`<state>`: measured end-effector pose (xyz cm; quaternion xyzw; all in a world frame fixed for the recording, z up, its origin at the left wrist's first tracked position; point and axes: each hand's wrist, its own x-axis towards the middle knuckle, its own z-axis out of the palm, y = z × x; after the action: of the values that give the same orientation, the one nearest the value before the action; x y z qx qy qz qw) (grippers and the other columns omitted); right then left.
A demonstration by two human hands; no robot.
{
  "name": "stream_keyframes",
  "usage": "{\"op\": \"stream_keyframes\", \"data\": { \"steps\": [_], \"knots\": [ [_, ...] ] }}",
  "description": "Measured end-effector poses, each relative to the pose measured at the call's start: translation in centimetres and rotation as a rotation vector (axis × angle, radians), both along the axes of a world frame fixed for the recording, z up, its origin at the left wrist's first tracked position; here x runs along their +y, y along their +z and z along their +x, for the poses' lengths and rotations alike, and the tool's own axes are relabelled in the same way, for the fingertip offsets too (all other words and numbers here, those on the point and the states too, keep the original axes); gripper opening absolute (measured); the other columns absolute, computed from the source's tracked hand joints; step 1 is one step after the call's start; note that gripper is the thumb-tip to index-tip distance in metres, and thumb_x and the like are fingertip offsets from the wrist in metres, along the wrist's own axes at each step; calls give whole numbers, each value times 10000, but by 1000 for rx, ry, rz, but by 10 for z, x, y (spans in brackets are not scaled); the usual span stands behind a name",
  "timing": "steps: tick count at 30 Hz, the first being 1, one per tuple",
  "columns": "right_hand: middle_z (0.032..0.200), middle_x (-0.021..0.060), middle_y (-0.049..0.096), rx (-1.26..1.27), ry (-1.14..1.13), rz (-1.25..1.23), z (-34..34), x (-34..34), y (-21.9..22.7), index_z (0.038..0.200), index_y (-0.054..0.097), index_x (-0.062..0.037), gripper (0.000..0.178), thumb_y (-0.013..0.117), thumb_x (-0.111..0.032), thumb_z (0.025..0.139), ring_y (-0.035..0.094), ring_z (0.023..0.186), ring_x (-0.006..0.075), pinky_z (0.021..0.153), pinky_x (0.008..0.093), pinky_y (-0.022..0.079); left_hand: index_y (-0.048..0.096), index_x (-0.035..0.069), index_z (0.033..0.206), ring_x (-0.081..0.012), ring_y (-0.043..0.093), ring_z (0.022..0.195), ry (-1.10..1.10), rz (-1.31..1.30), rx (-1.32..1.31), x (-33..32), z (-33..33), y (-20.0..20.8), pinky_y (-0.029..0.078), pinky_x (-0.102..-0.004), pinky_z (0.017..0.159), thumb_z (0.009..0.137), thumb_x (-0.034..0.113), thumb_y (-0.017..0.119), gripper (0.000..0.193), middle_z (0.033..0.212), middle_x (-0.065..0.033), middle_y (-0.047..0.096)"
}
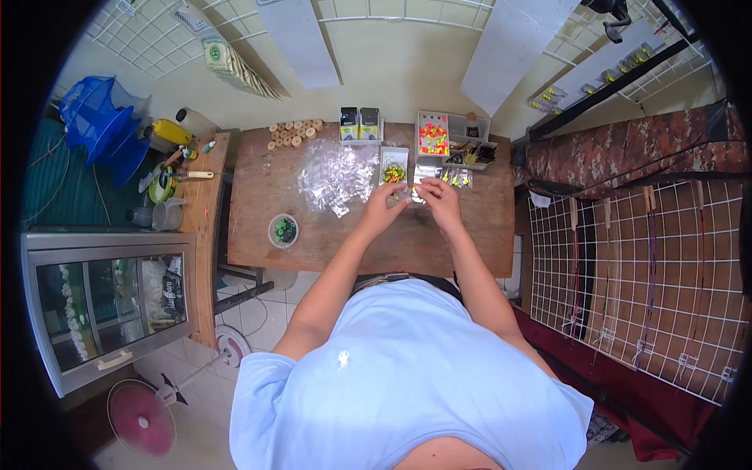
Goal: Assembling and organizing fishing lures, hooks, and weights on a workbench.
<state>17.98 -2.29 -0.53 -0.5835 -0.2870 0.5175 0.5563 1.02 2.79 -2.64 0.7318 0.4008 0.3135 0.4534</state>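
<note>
My left hand [384, 211] and my right hand [441, 205] are close together over the table, fingertips facing each other. The fingers of my right hand pinch a small clear plastic bag [417, 193] with a bit of yellow at it. The left thumb and fingers are curled in a pinch beside it; what they hold is too small to tell. Just beyond my left hand sits a white tray [384, 157] of small red, yellow and green pieces. Several filled little bags [457, 177] with yellow-green pieces lie past my right hand.
A pile of clear bags [337, 176] spreads left of my hands. Wooden spools [294, 133], a bowl of green pieces [283, 230], a box of black packets [360, 125] and a white box of red and yellow pieces [433, 135] stand on the wooden table [258, 188].
</note>
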Motion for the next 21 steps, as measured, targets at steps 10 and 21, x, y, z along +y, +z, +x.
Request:
{"op": "stream_keyframes", "data": {
  "steps": [10, 21],
  "knots": [
    [951, 66, 707, -155, 89, 109, 0, 8, -18, 1076, 627, 6, 275, 718, -112, 845, 624, 862, 92, 776, 237, 476, 655, 102, 1145, -190, 612, 975, -6, -59, -16, 3, 8, 9, 468, -316, 786, 832, 233, 718, 345, 1073, -81, 646],
    [977, 66, 698, -167, 167, 6, 13, 24, -21, 1092, 626, 2, 250, 671, -136, 888, 638, 900, 104, 773, 232, 483, 650, 94, 1156, -187, 614, 1011, 12, -147, -24, 21, 11, -4, 472, -313, 807, 828, 225, 726, 362, 1107, -79, 643]
  ]
}}
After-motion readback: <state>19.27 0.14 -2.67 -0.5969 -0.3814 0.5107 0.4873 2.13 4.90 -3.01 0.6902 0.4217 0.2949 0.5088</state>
